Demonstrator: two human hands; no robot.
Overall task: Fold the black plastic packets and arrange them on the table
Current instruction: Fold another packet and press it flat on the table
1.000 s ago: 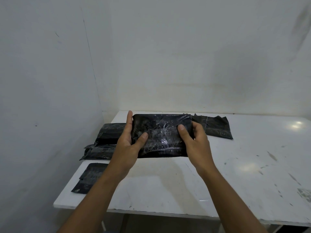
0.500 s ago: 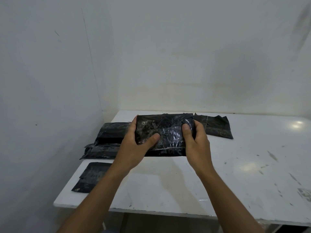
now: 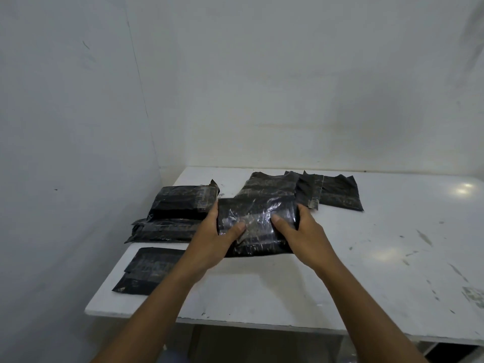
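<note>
While gripped at both ends by left hand (image 3: 209, 238) and right hand (image 3: 305, 231), folded packet (image 3: 258, 224) centre-table; stack of two packets (image 3: 178, 213) left, one flat packet (image 3: 148, 271) near, loose packets (image 3: 314, 191) behind, count unclear.

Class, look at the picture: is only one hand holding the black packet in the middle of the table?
No, the left hand and the right hand each grip one side of the packet.

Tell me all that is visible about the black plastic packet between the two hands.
The black plastic packet is glossy, crinkled film, folded into a thick rectangle. It lies over the white table; contact with it is unclear. The left hand and right hand grip its ends, thumbs on top.
</note>
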